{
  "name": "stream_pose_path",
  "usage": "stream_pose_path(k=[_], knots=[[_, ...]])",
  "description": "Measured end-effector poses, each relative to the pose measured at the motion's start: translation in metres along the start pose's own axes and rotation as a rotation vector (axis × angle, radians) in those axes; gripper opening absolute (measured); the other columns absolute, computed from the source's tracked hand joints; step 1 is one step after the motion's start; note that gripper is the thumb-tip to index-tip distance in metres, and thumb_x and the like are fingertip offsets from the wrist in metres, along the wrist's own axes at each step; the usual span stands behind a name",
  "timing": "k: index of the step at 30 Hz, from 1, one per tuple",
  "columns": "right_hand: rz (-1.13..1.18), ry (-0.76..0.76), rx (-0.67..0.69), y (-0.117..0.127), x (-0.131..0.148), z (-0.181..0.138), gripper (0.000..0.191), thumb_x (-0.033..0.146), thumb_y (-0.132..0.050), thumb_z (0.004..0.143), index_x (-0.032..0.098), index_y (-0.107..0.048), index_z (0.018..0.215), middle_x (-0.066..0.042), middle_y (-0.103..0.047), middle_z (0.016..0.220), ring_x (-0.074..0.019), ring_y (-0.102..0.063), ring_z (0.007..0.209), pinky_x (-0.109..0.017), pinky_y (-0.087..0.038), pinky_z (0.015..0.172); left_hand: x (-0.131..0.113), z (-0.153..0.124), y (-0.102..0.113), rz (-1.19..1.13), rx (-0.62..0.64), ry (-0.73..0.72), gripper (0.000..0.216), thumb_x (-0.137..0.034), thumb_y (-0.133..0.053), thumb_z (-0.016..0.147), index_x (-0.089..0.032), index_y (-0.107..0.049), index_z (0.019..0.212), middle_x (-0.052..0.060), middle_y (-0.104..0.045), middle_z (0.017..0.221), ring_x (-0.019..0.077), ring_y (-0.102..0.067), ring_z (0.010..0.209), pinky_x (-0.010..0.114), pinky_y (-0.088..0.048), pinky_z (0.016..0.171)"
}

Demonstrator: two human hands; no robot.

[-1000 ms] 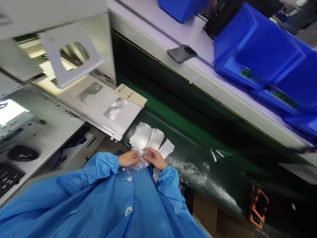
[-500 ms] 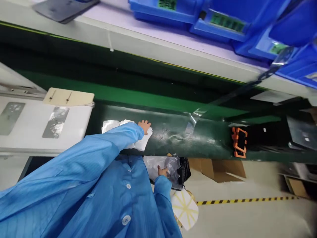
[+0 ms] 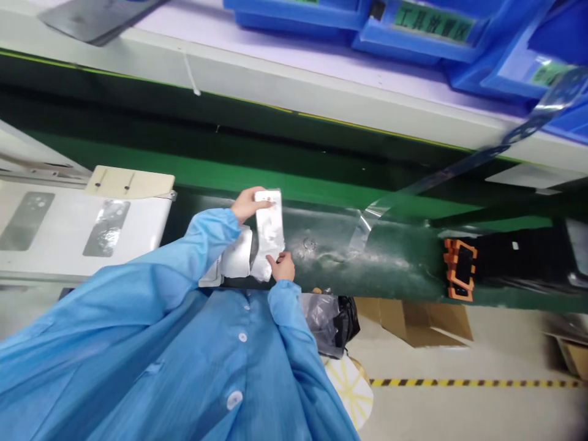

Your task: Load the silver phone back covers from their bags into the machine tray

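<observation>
White steel bench [image 3: 55, 245] sits left of the dark green conveyor belt [image 3: 376, 257]. Above the belt's near edge, left hand [image 3: 245, 203] pinches the flat white plastic pouch [image 3: 269, 233] at its top, right hand [image 3: 282, 267] pinching its bottom, apparently stretching it flat; spare pouches [image 3: 234, 260] lie just left.

Both arms, in blue sleeves gathered at the wrist, reach forward from the body and meet close together in front of the chest. The left hand [image 3: 245, 204] is the farther and higher of the two, fingers curled in a grip at the top. The right hand [image 3: 283, 267] sits nearer the body and lower, its fingers pinched shut, thumb pointing toward the left.
</observation>
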State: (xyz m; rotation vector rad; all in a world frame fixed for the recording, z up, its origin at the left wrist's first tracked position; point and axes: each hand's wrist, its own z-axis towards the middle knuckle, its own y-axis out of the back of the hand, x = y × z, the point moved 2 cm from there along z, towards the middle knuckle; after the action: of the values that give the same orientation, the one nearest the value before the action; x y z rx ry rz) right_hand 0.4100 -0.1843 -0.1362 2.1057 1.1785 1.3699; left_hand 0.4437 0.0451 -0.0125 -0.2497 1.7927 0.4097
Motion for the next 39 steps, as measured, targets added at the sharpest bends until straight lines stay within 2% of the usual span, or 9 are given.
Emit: stream_pose_path(k=[5, 9, 13, 18, 22, 26, 29, 34, 39], knots=[[0.020, -0.019, 0.010, -0.018, -0.006, 0.006, 0.022, 0.027, -0.071, 0.069, 0.020, -0.058, 0.084, -0.007, -0.072, 0.085, -0.0211, -0.068, 0.084, -0.030, -0.049, 0.080, -0.016, -0.133, 0.072, -0.649, 0.000, 0.163, 0.027, -0.017, -0.075, 0.063, -0.017, -0.057, 0.083, -0.002, -0.066, 0.073, 0.0150, -0.064, 0.065, 0.025, -0.050, 0.065], [0.068, -0.009, 0.018, -0.013, -0.011, 0.012, 0.014, 0.024, -0.065, 0.066, 0.019, -0.056, 0.075, -0.004, -0.071, 0.074, -0.0192, -0.069, 0.077, -0.028, -0.051, 0.073, 0.009, -0.237, 0.074, -1.077, 0.313, 0.389, 0.028, -0.021, -0.060, 0.077, -0.013, -0.064, 0.104, 0.014, -0.071, 0.106, 0.0311, -0.067, 0.101, 0.048, -0.049, 0.091], [0.126, 0.001, -0.006, -0.003, -0.002, 0.010, 0.012, 0.021, -0.061, 0.062, 0.020, -0.053, 0.070, 0.001, -0.065, 0.061, -0.0184, -0.068, 0.070, -0.027, -0.052, 0.067, 0.028, -0.300, 0.070, -1.217, 0.520, 0.552, 0.041, -0.029, -0.059, 0.080, -0.008, -0.064, 0.115, 0.017, -0.072, 0.101, 0.0358, -0.068, 0.100, 0.048, -0.050, 0.091], [0.206, 0.073, -0.055, 0.026, 0.025, -0.028, 0.017, 0.028, -0.062, 0.065, 0.022, -0.048, 0.073, 0.001, -0.063, 0.062, -0.0188, -0.066, 0.068, -0.029, -0.052, 0.065, 0.035, -0.312, 0.094, -1.273, 0.249, 0.461, 0.043, -0.027, -0.060, 0.084, -0.015, -0.059, 0.125, 0.011, -0.070, 0.100, 0.0268, -0.070, 0.086, 0.039, -0.056, 0.074], [0.426, 0.283, 0.225, 0.020, 0.070, -0.109, 0.031, 0.041, -0.065, 0.074, 0.021, -0.053, 0.094, -0.003, -0.069, 0.080, -0.0179, -0.066, 0.069, -0.028, -0.052, 0.060, 0.039, -0.289, 0.113, -1.145, -0.070, 0.422, 0.034, -0.025, -0.065, 0.084, -0.012, -0.064, 0.116, 0.009, -0.071, 0.092, 0.0211, -0.069, 0.079, 0.038, -0.057, 0.076], [0.407, 0.498, 0.665, -0.010, 0.118, -0.210, 0.033, 0.044, -0.071, 0.076, 0.021, -0.058, 0.095, -0.004, -0.070, 0.089, -0.0167, -0.066, 0.073, -0.028, -0.054, 0.066, 0.037, -0.281, 0.116, -1.057, -0.010, 0.373, 0.037, -0.031, -0.078, 0.074, -0.008, -0.069, 0.101, 0.011, -0.072, 0.085, 0.0203, -0.069, 0.076, 0.032, -0.054, 0.076], [0.157, 0.624, 0.700, -0.006, 0.141, -0.249, 0.030, 0.046, -0.065, 0.082, 0.021, -0.063, 0.098, -0.005, -0.071, 0.089, -0.0186, -0.066, 0.075, -0.029, -0.054, 0.068, 0.035, -0.294, 0.112, -1.085, 0.067, 0.337, 0.038, -0.030, -0.081, 0.071, -0.008, -0.070, 0.098, 0.014, -0.074, 0.091, 0.0218, -0.070, 0.082, 0.033, -0.052, 0.081], [-0.032, 0.774, 0.340, 0.028, 0.174, -0.230, 0.030, 0.046, -0.062, 0.085, 0.019, -0.065, 0.098, -0.006, -0.069, 0.088, -0.0200, -0.065, 0.081, -0.032, -0.052, 0.075, 0.044, -0.333, 0.092, -1.188, 0.217, 0.360, 0.041, -0.036, -0.079, 0.073, -0.009, -0.068, 0.101, 0.013, -0.073, 0.089, 0.0232, -0.070, 0.076, 0.041, -0.052, 0.082], [-0.090, 0.894, 0.813, -0.002, 0.207, -0.222, 0.027, 0.044, -0.063, 0.084, 0.019, -0.065, 0.094, -0.004, -0.068, 0.084, -0.0163, -0.062, 0.075, -0.026, -0.049, 0.066, 0.057, -0.354, 0.079, -1.155, 0.285, 0.314, 0.045, -0.038, -0.082, 0.069, -0.010, -0.068, 0.102, 0.008, -0.071, 0.082, 0.0192, -0.068, 0.069, 0.041, -0.051, 0.084]])
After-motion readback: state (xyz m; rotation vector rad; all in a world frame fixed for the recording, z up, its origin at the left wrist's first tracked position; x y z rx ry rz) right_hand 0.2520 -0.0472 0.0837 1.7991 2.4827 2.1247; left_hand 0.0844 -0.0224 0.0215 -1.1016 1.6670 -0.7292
